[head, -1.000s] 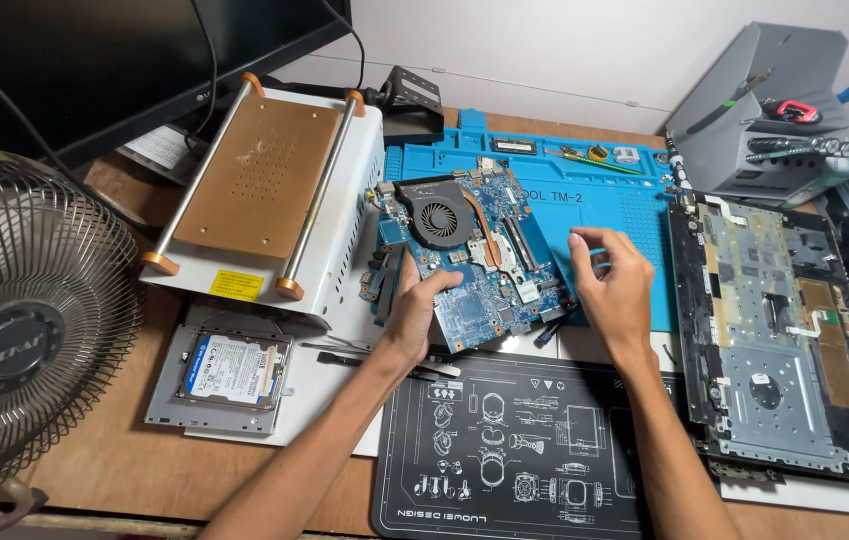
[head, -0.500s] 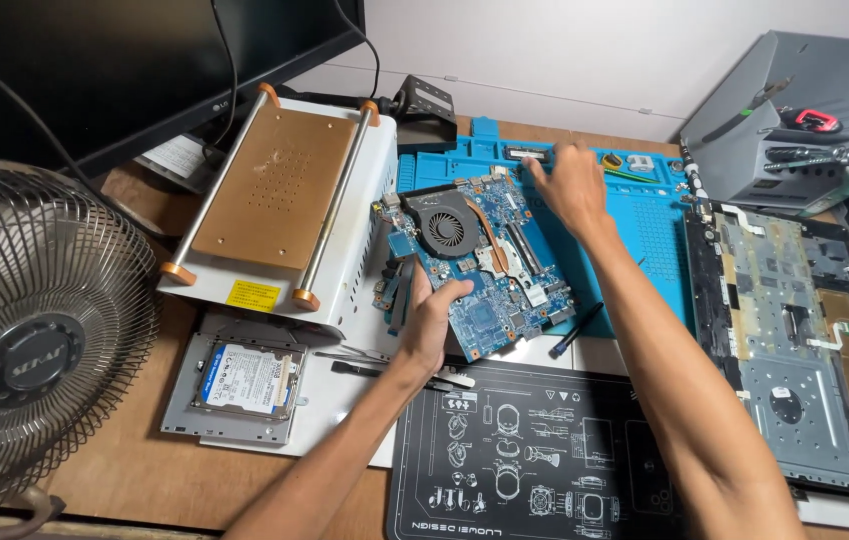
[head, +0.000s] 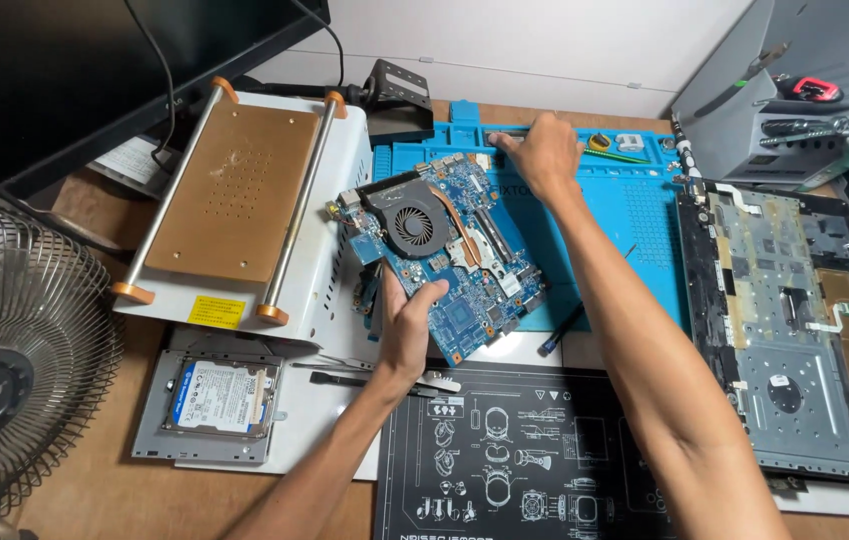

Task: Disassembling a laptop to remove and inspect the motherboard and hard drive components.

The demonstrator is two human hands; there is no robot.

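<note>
One motherboard (head: pixel 455 255), two hands

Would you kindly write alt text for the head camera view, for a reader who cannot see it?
A person's left hand holds a blue laptop motherboard with a round fan, tilted over a blue work mat, while the right hand reaches to the tray slots at the mat's far edge. A hard drive lies to the left, an opened laptop chassis to the right.
</note>
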